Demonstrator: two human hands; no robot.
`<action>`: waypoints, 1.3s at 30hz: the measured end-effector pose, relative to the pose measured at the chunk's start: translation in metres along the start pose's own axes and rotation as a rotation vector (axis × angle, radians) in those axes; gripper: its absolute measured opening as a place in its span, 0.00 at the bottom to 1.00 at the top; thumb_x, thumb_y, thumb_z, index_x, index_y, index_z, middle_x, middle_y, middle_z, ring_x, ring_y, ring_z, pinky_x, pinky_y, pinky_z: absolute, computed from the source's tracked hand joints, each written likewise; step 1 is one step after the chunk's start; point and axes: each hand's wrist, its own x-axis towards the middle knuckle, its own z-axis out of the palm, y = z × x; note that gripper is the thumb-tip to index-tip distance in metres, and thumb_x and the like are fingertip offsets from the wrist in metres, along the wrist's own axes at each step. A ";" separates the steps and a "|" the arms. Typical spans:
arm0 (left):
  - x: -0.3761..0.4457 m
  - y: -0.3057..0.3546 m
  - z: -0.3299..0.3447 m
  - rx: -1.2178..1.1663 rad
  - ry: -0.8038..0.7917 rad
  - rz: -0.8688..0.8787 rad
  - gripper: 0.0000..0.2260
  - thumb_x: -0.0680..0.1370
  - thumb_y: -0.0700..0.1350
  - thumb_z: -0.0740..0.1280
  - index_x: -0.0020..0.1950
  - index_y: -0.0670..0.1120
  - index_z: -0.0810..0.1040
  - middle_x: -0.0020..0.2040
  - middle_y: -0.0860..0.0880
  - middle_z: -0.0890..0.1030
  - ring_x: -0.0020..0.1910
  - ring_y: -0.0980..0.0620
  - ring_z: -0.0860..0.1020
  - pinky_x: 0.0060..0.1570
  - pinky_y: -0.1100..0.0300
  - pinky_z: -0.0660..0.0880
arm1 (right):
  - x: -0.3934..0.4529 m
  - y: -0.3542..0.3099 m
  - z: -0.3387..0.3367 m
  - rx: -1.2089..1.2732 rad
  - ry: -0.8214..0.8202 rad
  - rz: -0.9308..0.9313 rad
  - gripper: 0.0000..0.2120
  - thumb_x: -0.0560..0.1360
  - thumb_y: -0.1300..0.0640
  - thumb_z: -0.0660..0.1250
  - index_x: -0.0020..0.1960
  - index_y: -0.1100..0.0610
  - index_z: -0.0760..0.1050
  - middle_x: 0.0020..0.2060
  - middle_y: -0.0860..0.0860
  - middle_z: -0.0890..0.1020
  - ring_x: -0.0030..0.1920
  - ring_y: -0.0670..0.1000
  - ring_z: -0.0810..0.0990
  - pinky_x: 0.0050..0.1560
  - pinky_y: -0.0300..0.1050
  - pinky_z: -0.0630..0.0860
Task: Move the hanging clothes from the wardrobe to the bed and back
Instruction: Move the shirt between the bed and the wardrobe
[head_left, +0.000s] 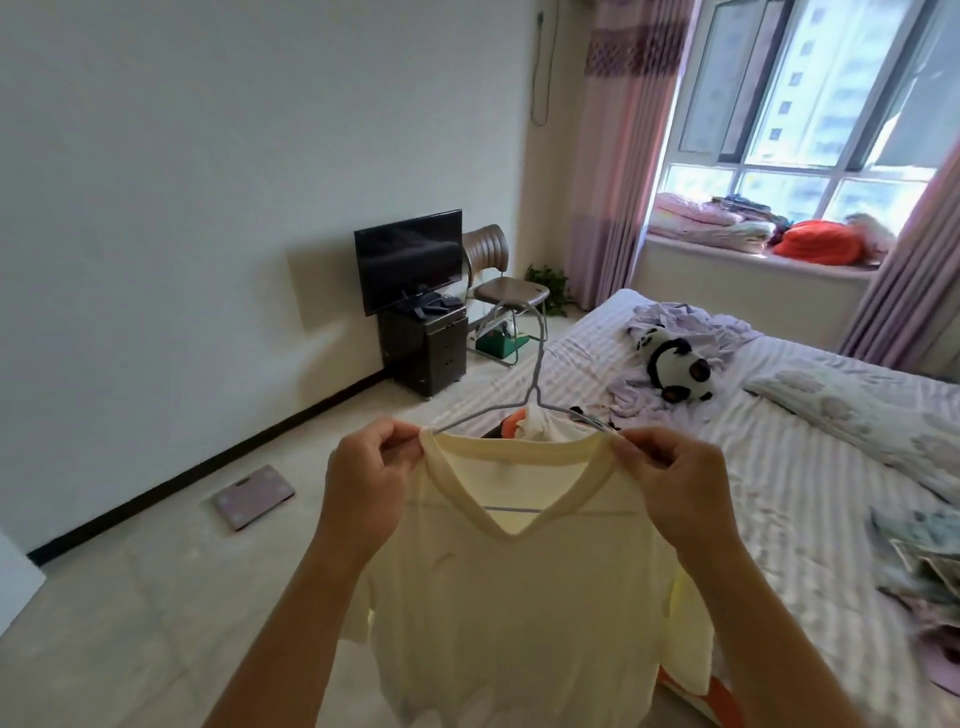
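A pale yellow V-neck T-shirt (519, 597) hangs on a thin grey wire hanger (535, 384) that I hold up in front of me. My left hand (369, 483) pinches the shirt's left shoulder at the hanger's end. My right hand (670, 488) pinches the right shoulder the same way. The hanger's hook points up and away. Behind the shirt lies the bed (779, 467) with a striped lilac sheet; some clothes (540, 421) lie on its near edge, mostly hidden by the shirt. No wardrobe is in view.
A panda plush (675, 364) and crumpled lilac cloth lie on the bed, a folded quilt (872, 410) at its right. A TV (410, 260) on a dark cabinet and a chair (504, 291) stand by the wall. A scale (254, 496) lies on the floor.
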 end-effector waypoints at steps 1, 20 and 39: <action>0.008 -0.003 0.012 0.004 -0.024 0.006 0.07 0.76 0.39 0.72 0.44 0.52 0.83 0.37 0.60 0.82 0.40 0.67 0.79 0.39 0.75 0.72 | 0.006 0.008 -0.003 -0.031 0.009 0.002 0.05 0.73 0.57 0.75 0.42 0.48 0.84 0.35 0.42 0.85 0.38 0.40 0.81 0.43 0.37 0.75; 0.157 -0.051 0.255 0.101 -0.230 -0.086 0.04 0.76 0.38 0.72 0.44 0.47 0.84 0.39 0.55 0.83 0.40 0.61 0.81 0.42 0.67 0.76 | 0.185 0.173 -0.033 -0.382 0.025 0.123 0.04 0.74 0.55 0.73 0.41 0.48 0.83 0.31 0.38 0.80 0.37 0.36 0.78 0.36 0.32 0.68; 0.346 -0.158 0.438 0.178 -0.471 -0.143 0.02 0.77 0.41 0.71 0.48 0.46 0.83 0.41 0.54 0.83 0.42 0.59 0.79 0.44 0.63 0.75 | 0.365 0.310 0.030 -0.468 0.067 0.379 0.04 0.74 0.58 0.74 0.41 0.53 0.83 0.31 0.40 0.80 0.36 0.41 0.79 0.38 0.40 0.71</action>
